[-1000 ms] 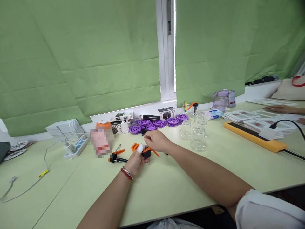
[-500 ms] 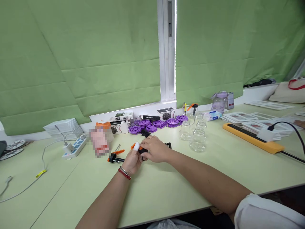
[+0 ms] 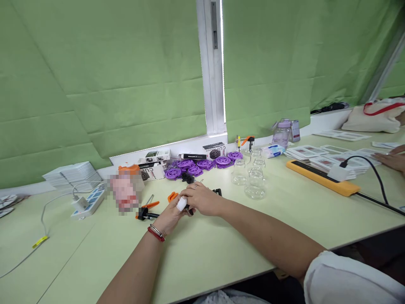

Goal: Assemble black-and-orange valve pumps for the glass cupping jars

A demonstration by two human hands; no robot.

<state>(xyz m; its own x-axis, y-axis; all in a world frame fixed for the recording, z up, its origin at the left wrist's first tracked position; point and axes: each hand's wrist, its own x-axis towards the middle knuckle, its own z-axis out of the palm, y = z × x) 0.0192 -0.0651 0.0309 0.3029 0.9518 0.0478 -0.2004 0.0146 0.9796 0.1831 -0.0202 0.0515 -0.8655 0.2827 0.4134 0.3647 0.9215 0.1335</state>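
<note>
My left hand [image 3: 173, 211], its thumb wrapped in white, is closed around a small black part [image 3: 190, 210]. Over the same part, the fingers of my right hand [image 3: 202, 200] are bent and pressed close. Most of the part is hidden, so its kind does not show. Just beyond my left fingers is an orange piece [image 3: 172, 196]. To the left lies a black cylindrical part [image 3: 145, 214] with a dark stem, beside an orange lever-like piece [image 3: 151, 204]. Other black pieces [image 3: 189, 177] show behind my hands.
Purple wheel-shaped parts [image 3: 196, 170] and cup holder boxes [image 3: 152, 171] line the back. Clear glass jars [image 3: 255, 188] stand to the right, before a yellow-orange power strip [image 3: 322, 178]. A white power strip [image 3: 90, 204] sits left. Another person's hand [image 3: 392, 158] rests far right.
The view has shifted slightly right. My hands stay together on the black part; orange seen between my fingers before is now covered. Another person's hand shows more at the right edge.
</note>
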